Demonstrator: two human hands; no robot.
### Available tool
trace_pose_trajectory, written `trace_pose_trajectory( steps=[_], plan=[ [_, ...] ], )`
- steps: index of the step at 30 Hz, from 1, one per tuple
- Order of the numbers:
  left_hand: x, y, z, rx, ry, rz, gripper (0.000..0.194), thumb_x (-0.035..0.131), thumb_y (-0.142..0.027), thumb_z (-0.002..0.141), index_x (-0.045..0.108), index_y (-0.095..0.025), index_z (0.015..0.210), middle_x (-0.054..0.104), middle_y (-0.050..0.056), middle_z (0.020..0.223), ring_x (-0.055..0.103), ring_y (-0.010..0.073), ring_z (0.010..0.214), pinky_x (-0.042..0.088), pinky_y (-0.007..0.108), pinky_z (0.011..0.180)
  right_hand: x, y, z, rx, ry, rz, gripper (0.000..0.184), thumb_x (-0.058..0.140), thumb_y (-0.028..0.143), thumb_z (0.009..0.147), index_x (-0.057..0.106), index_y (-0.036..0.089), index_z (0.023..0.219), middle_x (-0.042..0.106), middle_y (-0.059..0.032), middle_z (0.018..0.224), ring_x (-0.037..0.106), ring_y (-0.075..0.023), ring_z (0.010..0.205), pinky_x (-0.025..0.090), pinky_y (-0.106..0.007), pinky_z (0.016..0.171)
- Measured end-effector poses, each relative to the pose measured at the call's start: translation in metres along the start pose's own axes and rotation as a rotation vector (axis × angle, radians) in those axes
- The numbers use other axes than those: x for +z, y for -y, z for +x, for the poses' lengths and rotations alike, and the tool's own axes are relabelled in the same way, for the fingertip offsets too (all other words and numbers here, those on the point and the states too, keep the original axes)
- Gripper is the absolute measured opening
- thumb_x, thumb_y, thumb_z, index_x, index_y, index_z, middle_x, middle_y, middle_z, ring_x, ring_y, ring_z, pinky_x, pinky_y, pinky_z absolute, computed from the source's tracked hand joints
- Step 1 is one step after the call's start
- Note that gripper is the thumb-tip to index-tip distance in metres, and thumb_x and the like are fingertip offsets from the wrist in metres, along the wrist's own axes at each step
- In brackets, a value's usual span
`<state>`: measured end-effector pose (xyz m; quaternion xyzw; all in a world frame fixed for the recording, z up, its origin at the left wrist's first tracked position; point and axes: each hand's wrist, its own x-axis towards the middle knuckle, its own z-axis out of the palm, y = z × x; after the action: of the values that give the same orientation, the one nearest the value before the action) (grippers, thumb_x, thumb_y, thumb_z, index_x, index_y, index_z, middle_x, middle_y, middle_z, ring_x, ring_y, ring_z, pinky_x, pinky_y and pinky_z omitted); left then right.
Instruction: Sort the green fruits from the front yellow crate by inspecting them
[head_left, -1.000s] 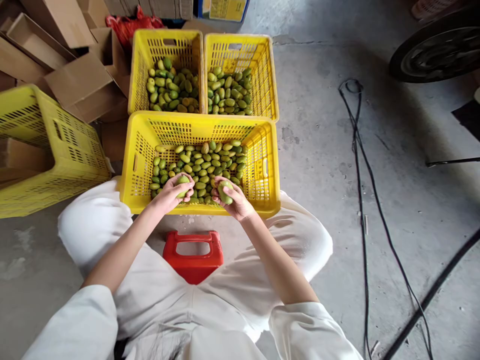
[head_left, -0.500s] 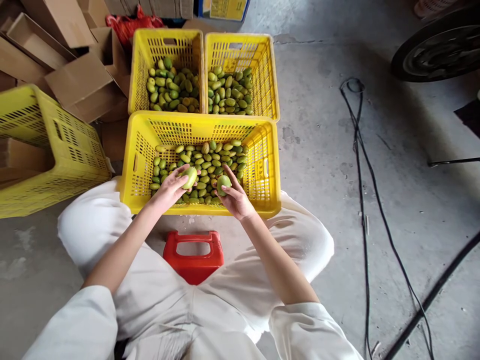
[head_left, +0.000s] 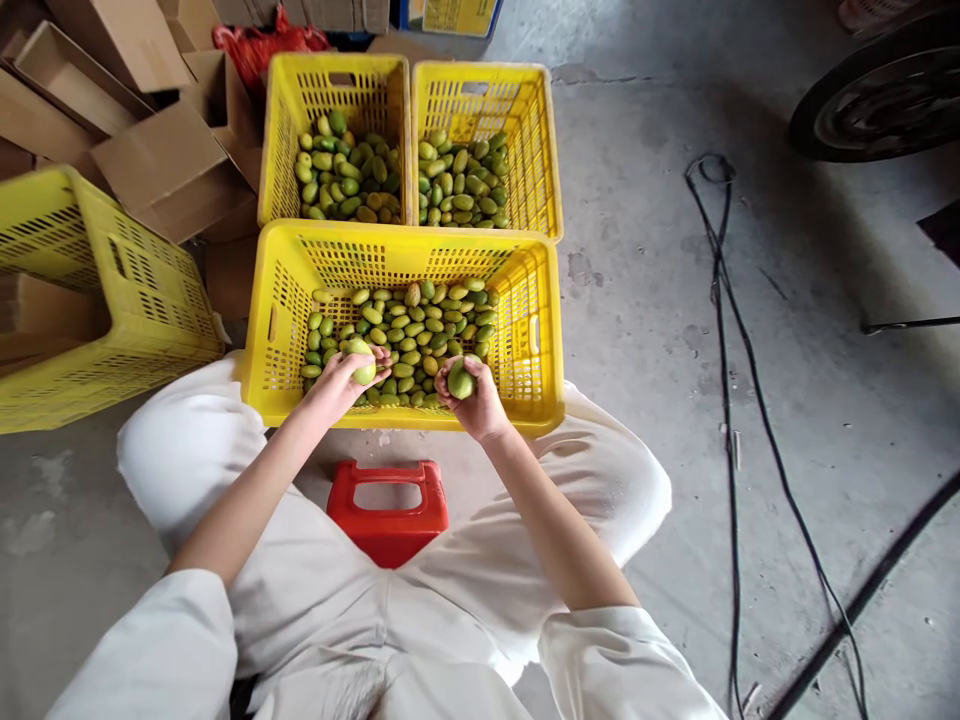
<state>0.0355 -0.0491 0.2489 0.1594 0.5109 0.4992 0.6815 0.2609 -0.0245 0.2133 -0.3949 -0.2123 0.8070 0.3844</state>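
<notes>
My left hand (head_left: 343, 378) is closed round a pale yellow-green oval fruit (head_left: 363, 362), thumb across it. A darker green fruit (head_left: 460, 379) sits in my right hand (head_left: 480, 403), its fingers curled about it. Both hands are above the front yellow crate (head_left: 409, 420), whose floor carries many small green and yellowish oval fruits (head_left: 411, 343). Part of that pile is hidden under my hands. A brownish, rough-looking fruit (head_left: 412, 294) lies towards the back of the pile.
Behind stand a left yellow crate (head_left: 264, 150) and a right yellow crate (head_left: 556, 150), both holding similar fruits. Another yellow crate (head_left: 161, 300) with cardboard is at left, near cardboard boxes (head_left: 161, 160). A red stool (head_left: 388, 525) is between my legs. Black cables (head_left: 724, 330) and a wheel (head_left: 885, 100) are at right.
My hands have moved apart, the left one leftward and the right one slightly rightward, each still with its fruit. The right fingers have curled in and the fruit there has turned.
</notes>
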Motion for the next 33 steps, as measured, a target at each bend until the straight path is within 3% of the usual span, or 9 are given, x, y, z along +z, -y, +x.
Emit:
trace_pose_trajectory(
  steps=[3,7,9,12,16,21,27,30,33],
  plan=[
    [-0.0006,0.0011,-0.0011,-0.004,0.066,0.040,0.034,0.087,-0.021,0.060,0.074,-0.016,0.091,0.071,0.003,0.084,0.063,0.0126,0.071,0.051,0.026,0.067,0.0004,0.0001,-0.0003,-0.005,-0.004,-0.004,0.032,0.089,0.038,0.068,0.066,0.021,0.082,0.065,-0.0002,0.079,0.059,-0.0132,0.067,0.048,-0.024,0.055],
    [0.0005,0.0014,-0.0020,-0.028,0.109,0.033,0.031,0.091,-0.024,0.064,0.071,-0.015,0.087,0.064,0.000,0.075,0.057,0.0087,0.059,0.038,0.020,0.049,0.0022,-0.0001,-0.0009,-0.014,-0.023,0.000,0.031,0.089,0.035,0.071,0.067,0.021,0.088,0.062,0.0036,0.070,0.052,-0.0104,0.056,0.038,-0.021,0.045],
    [0.0019,0.0000,-0.0016,-0.052,0.107,-0.022,0.031,0.089,-0.029,0.069,0.070,-0.015,0.089,0.066,0.001,0.078,0.061,0.0110,0.064,0.045,0.021,0.052,0.0022,0.0003,-0.0004,-0.005,-0.028,0.050,0.028,0.085,0.038,0.076,0.066,0.022,0.089,0.065,0.0029,0.073,0.056,-0.0120,0.060,0.045,-0.022,0.049],
    [0.0037,-0.0025,-0.0005,-0.131,0.055,-0.138,0.030,0.082,-0.033,0.075,0.068,-0.016,0.095,0.071,0.006,0.085,0.069,0.0184,0.077,0.058,0.030,0.067,0.0017,0.0016,0.0014,0.034,-0.018,0.163,0.023,0.075,0.036,0.081,0.066,0.024,0.098,0.071,0.0001,0.085,0.068,-0.0188,0.078,0.060,-0.032,0.066],
    [0.0043,-0.0029,-0.0006,-0.143,0.025,-0.134,0.031,0.084,-0.031,0.077,0.063,-0.017,0.095,0.073,0.007,0.086,0.073,0.0214,0.082,0.060,0.033,0.071,0.0029,0.0012,0.0024,0.043,-0.017,0.184,0.025,0.075,0.032,0.079,0.065,0.025,0.102,0.072,-0.0018,0.089,0.071,-0.0233,0.091,0.063,-0.039,0.079],
    [0.0038,-0.0008,-0.0020,-0.099,0.046,-0.108,0.043,0.093,-0.030,0.064,0.056,-0.020,0.083,0.067,-0.001,0.068,0.063,0.0130,0.058,0.050,0.022,0.052,0.0060,-0.0005,-0.0016,-0.001,-0.033,0.126,0.030,0.084,0.030,0.072,0.059,0.026,0.089,0.064,0.0025,0.078,0.060,-0.0165,0.072,0.055,-0.030,0.066],
    [0.0046,-0.0031,-0.0009,-0.126,0.032,-0.157,0.031,0.084,-0.024,0.064,0.060,-0.019,0.082,0.058,-0.006,0.059,0.052,0.0072,0.046,0.035,0.016,0.041,0.0045,0.0031,-0.0043,0.032,0.060,0.116,0.039,0.087,0.029,0.071,0.064,0.023,0.101,0.059,0.0035,0.077,0.051,-0.0102,0.060,0.040,-0.021,0.051],
    [0.0039,-0.0044,0.0002,-0.102,0.041,-0.167,0.029,0.084,-0.021,0.065,0.058,-0.019,0.078,0.057,-0.006,0.060,0.051,0.0060,0.046,0.035,0.015,0.042,0.0021,0.0044,-0.0042,0.038,0.084,0.100,0.033,0.086,0.042,0.079,0.065,0.023,0.096,0.058,0.0031,0.075,0.047,-0.0092,0.056,0.029,-0.018,0.041],
    [0.0015,-0.0047,0.0013,-0.108,0.047,-0.200,0.025,0.083,-0.025,0.070,0.062,-0.018,0.082,0.065,-0.001,0.069,0.062,0.0104,0.058,0.049,0.020,0.054,0.0003,0.0058,-0.0028,0.030,0.080,0.166,0.031,0.073,0.053,0.087,0.067,0.024,0.096,0.066,-0.0003,0.083,0.059,-0.0151,0.065,0.047,-0.024,0.047]
  ],
)
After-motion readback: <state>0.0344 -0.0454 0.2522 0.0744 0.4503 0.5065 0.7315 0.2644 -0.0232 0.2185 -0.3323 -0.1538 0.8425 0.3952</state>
